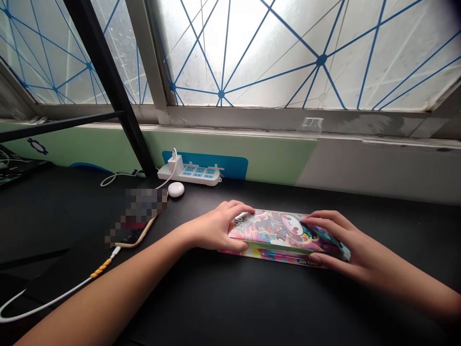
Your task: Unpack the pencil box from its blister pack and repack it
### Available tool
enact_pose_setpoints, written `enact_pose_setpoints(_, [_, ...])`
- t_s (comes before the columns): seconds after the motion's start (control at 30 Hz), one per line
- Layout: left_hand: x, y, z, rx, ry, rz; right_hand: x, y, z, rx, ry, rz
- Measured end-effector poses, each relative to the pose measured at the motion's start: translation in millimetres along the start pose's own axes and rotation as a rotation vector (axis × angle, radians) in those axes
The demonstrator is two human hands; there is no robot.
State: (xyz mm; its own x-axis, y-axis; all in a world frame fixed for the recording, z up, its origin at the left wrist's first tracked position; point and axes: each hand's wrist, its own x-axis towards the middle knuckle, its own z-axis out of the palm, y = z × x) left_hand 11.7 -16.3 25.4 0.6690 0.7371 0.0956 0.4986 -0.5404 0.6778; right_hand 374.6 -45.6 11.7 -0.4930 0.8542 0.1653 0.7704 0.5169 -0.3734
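A flat, colourful cartoon-printed box (279,235) lies on the black desk (230,298) in front of me. My left hand (219,226) clasps its left end, thumb on the near side and fingers curled over the far edge. My right hand (334,242) grips the right end the same way, fingers over the lid and thumb along the front side. Both hands are closed on the box, which rests flat on the desk.
A phone (135,226) with a blurred screen lies to the left, on a white cable (54,300). Behind it sit a white round case (176,189) and a white power strip (190,174) against the green wall. A black post (108,81) rises at left before the window.
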Motion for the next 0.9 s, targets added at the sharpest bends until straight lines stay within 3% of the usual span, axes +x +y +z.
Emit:
enact_pose_setpoints(0.23, [-2.9, 8.8, -0.4, 0.272, 0.068, 0.131, 11.1, 22.8, 0.0, 0.053, 0.187, 0.124])
enact_pose_setpoints(0.37, [-4.2, 15.7, -0.3, 0.54, 0.182, 0.22, 11.8, 26.8, -7.7, 0.176, 0.171, 0.241])
enact_pose_setpoints(0.5, [-4.0, 16.2, 1.3, 0.63, 0.248, 0.293, 8.7, 19.8, -14.7, 0.212, 0.19, 0.289])
enact_pose_setpoints(0.6, [-3.3, 17.1, -1.2, 0.697, 0.362, 0.327, 6.6, 13.6, -18.0, 0.201, 0.229, 0.238])
enact_pose_setpoints(0.7, [-3.4, 18.8, -6.7, 0.762, 0.481, 0.268, 4.6, 6.1, -20.3, 0.142, 0.321, 0.158])
enact_pose_setpoints(0.9, [-6.8, 24.3, -7.7, 0.844, 0.496, 0.287, -0.3, -9.8, -19.2, -0.002, 0.506, -0.046])
